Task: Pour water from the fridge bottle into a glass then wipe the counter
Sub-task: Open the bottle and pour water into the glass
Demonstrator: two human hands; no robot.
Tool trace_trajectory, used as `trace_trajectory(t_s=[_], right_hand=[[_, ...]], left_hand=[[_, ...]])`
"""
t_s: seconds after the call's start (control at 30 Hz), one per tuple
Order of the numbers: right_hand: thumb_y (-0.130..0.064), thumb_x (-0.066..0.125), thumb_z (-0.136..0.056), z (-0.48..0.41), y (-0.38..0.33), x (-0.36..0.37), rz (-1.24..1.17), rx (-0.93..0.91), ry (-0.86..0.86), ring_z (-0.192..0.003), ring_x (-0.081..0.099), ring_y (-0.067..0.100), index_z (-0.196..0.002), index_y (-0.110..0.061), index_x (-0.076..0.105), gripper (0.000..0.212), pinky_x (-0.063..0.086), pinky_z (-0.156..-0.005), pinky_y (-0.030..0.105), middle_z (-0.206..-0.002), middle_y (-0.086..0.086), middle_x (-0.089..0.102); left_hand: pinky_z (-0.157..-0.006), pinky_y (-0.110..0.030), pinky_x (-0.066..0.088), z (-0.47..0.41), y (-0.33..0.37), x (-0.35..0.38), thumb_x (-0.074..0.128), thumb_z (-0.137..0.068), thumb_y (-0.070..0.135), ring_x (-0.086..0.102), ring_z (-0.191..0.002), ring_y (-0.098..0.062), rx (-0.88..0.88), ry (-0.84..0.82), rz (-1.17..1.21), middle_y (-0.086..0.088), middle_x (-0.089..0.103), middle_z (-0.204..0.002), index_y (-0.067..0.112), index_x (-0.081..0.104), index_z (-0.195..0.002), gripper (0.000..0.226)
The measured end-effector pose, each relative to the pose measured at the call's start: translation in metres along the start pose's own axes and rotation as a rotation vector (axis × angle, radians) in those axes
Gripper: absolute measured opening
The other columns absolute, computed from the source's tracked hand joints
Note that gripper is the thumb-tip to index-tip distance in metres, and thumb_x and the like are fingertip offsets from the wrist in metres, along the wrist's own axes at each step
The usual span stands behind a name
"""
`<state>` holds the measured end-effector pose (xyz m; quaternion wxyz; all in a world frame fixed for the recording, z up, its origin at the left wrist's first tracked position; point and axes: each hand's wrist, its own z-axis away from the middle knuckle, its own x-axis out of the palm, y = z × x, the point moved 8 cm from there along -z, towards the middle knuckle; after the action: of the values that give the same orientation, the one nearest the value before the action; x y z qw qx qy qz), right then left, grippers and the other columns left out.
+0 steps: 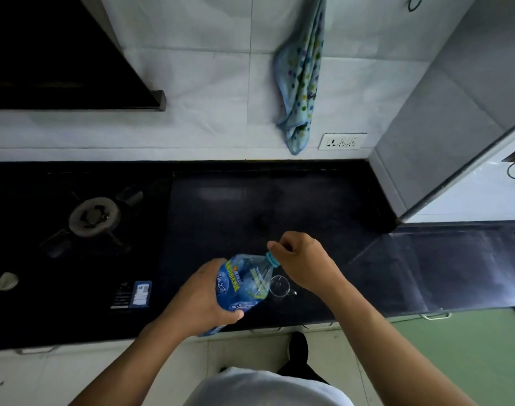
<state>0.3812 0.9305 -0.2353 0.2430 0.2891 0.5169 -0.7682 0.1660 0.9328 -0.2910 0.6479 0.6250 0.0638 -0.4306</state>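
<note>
Your left hand [203, 300] grips the water bottle [244, 284], tilted above the glass [279, 285]; your right hand [301, 260] pinches its cap [272, 258]. Uncapping step; next, pour into the glass.

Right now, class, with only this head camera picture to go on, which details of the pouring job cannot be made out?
- Bottle base: hidden in the head view by the left hand.
- Cap: partly covered by the right hand fingers; loosened or tight, unclear.
- Glass: its near side sits behind the bottle; clear against the dark counter, so any water inside is unreadable.
- Bottle label: too blurred to read.
</note>
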Motion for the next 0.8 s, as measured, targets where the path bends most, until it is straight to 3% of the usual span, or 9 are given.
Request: trace_trajectory(t_s=[0.1,0.17,0.27,0.43,0.5,0.63,0.8], right_hand=[[-0.049,0.057,-0.092,0.000,0.002,-0.003,-0.035,-0.022,-0.061,-0.044,0.050,0.005,-0.079,-0.027,0.057,0.026,0.041,-0.042,0.023,-0.065,-0.004,0.063],[-0.067,0.050,-0.088,0.001,0.003,-0.002,0.063,0.009,-0.071,-0.043,0.049,0.004,-0.077,-0.026,0.056,0.043,0.036,-0.039,0.019,-0.063,-0.005,0.062],[-0.064,0.048,-0.093,-0.003,0.005,0.002,0.127,0.035,-0.044,-0.043,0.047,0.007,-0.074,-0.017,0.058,0.051,0.035,-0.038,0.021,-0.062,-0.004,0.061],[-0.038,0.059,-0.095,0.007,-0.001,-0.002,-0.029,-0.177,-0.116,-0.049,0.049,0.003,-0.087,-0.030,0.056,0.012,0.039,-0.044,0.018,-0.070,-0.007,0.059],[-0.030,0.059,-0.096,0.011,0.000,-0.013,-0.111,-0.242,-0.074,-0.048,0.047,0.001,-0.093,-0.034,0.056,0.006,0.039,-0.043,0.017,-0.067,-0.012,0.057],[-0.031,0.058,-0.097,0.006,0.031,-0.033,-0.120,-0.173,0.031,-0.046,0.046,0.002,-0.094,-0.033,0.059,0.003,0.037,-0.042,0.015,-0.062,-0.014,0.056],[-0.033,0.060,-0.096,0.006,0.070,-0.025,-0.081,-0.058,0.002,-0.048,0.049,-0.002,-0.093,-0.031,0.060,0.004,0.039,-0.045,0.013,-0.070,-0.009,0.057]], left_hand=[[-0.087,-0.029,0.058,-0.001,-0.003,0.003,0.088,-0.049,0.053,0.061,-0.101,0.005,-0.005,-0.003,-0.014,0.023,0.058,-0.112,0.046,0.048,-0.115,0.078],[-0.086,-0.029,0.058,-0.002,-0.002,0.005,0.087,-0.050,0.053,0.061,-0.101,0.006,-0.005,-0.006,-0.014,0.023,0.058,-0.112,0.048,0.047,-0.115,0.077],[-0.084,-0.028,0.059,-0.005,0.001,0.008,0.087,-0.050,0.054,0.061,-0.100,0.006,0.006,-0.006,-0.014,0.024,0.057,-0.112,0.050,0.047,-0.115,0.076],[-0.078,-0.015,0.054,-0.005,-0.009,0.010,0.089,-0.050,0.052,0.060,-0.101,0.010,-0.005,-0.031,-0.013,0.026,0.058,-0.111,0.052,0.046,-0.115,0.078],[-0.074,-0.009,0.050,-0.004,-0.018,0.010,0.089,-0.050,0.052,0.058,-0.102,0.013,-0.019,-0.036,-0.027,0.028,0.058,-0.111,0.053,0.045,-0.115,0.078],[-0.080,-0.017,0.054,-0.008,-0.039,0.017,0.087,-0.048,0.054,0.061,-0.099,0.007,-0.048,-0.074,-0.112,0.026,0.056,-0.111,0.048,0.046,-0.116,0.080],[-0.087,-0.029,0.055,-0.025,-0.056,0.026,0.083,-0.047,0.056,0.060,-0.101,-0.004,-0.063,-0.127,-0.283,0.018,0.053,-0.114,0.037,0.045,-0.124,0.088]])
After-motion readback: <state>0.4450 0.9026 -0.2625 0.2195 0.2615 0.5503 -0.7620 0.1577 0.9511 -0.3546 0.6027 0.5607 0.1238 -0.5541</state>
